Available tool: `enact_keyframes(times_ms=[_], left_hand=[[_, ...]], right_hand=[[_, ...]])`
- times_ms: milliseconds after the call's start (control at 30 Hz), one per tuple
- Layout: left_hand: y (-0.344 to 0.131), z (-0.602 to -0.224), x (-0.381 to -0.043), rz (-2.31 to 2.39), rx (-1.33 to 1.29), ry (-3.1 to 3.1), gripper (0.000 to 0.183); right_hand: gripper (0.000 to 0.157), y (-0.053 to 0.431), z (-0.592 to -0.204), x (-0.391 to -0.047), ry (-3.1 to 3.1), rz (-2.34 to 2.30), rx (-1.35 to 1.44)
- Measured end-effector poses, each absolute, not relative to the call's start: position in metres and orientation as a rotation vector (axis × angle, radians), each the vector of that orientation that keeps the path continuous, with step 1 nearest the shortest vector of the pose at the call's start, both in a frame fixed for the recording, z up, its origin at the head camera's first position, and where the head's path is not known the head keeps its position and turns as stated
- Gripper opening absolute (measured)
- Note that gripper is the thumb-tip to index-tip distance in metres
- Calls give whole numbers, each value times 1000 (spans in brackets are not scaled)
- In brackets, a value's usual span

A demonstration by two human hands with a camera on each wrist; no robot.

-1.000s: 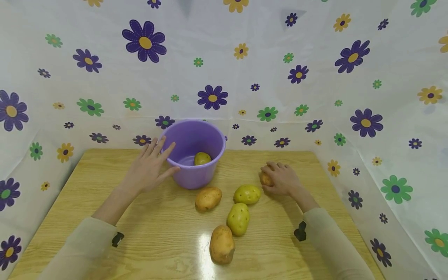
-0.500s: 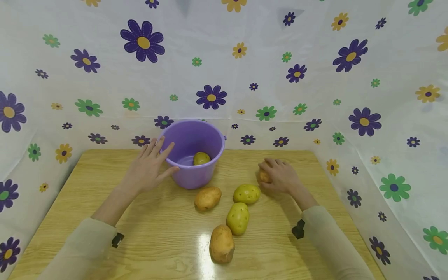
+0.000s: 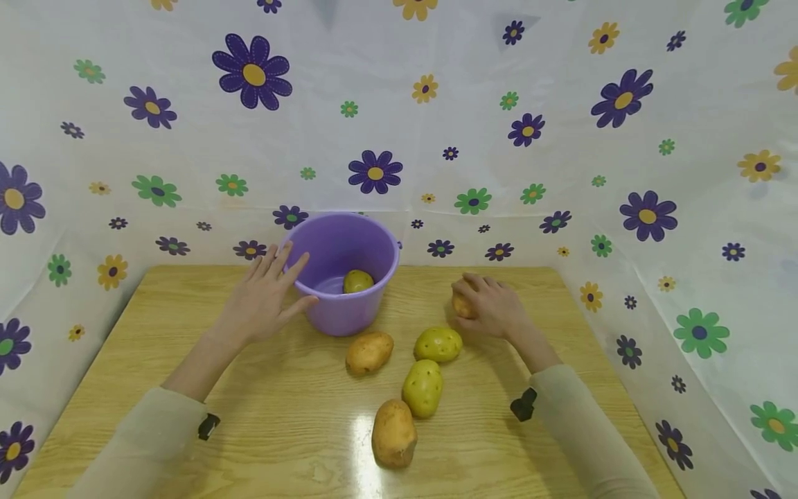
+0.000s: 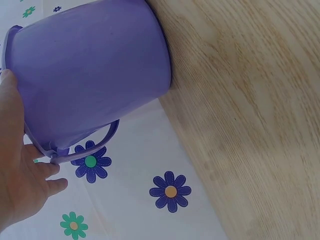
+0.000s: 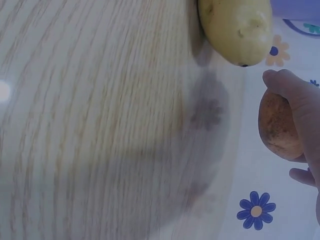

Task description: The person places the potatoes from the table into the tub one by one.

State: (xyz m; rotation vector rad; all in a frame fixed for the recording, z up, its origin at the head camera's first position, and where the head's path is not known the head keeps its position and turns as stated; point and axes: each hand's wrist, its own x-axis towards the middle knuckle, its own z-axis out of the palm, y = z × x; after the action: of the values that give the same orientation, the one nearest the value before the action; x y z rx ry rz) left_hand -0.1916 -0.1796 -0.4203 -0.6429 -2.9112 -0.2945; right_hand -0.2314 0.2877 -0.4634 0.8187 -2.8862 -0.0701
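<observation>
A purple bucket (image 3: 345, 316) stands at the back of the wooden table with one potato (image 3: 358, 281) inside. My left hand (image 3: 262, 298) rests at the bucket's left rim, fingers spread and fairly straight; the left wrist view shows the bucket's handle (image 4: 95, 151) hanging beside those fingers. My right hand (image 3: 492, 305) grips a brown potato (image 5: 278, 125) at the right, its fingers and thumb curled round it, partly hiding it. Between the bucket and this hand lies a yellow-green potato (image 3: 438, 344).
A brown potato (image 3: 369, 353) lies in front of the bucket. A second yellow-green potato (image 3: 422, 388) and a larger brown potato (image 3: 395, 434) lie nearer the front of the table (image 3: 280, 430). A flowered cloth (image 3: 474, 166) hangs behind and at both sides.
My right hand has moved slightly left and back with the brown potato in its grip. My left hand has stayed at the bucket rim.
</observation>
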Motion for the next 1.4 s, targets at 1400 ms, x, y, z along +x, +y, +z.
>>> enact_keyframes(times_ms=[1400], left_hand=[[-180,-421,-191,-299,-654,-2889,84]], right_hand=[[68,234,-428,-230,-2631,262,870]])
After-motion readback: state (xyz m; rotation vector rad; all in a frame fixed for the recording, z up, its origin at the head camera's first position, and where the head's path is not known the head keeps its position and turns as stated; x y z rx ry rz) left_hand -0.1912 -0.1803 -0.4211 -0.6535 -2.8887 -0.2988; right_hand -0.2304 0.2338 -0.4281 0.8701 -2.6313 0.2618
